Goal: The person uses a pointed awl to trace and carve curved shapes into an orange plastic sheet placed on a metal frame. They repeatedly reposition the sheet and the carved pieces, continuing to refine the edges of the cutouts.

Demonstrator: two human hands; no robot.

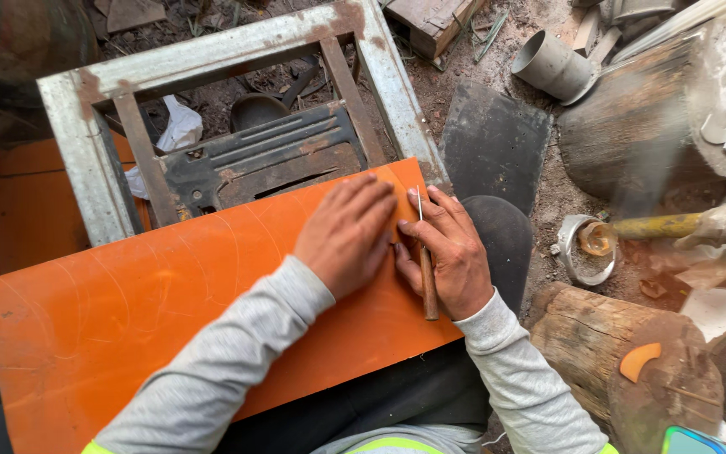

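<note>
A large orange sheet (128, 311) lies across my lap and a rusty metal frame (237, 50), with faint curved lines scored on its surface. My left hand (346, 235) presses flat on the sheet near its far right corner, fingers spread. My right hand (451, 252) sits just right of it, gripping a thin scribing tool with a wooden handle (427, 277); its metal tip points up toward the sheet's far edge.
A wooden log (607, 353) with a small orange cut piece (639, 360) stands at right. A bigger stump (649, 109), a grey pipe piece (552, 65), a dark flat slab (493, 143) and a yellow-handled tool (674, 225) lie on the dirt ground beyond.
</note>
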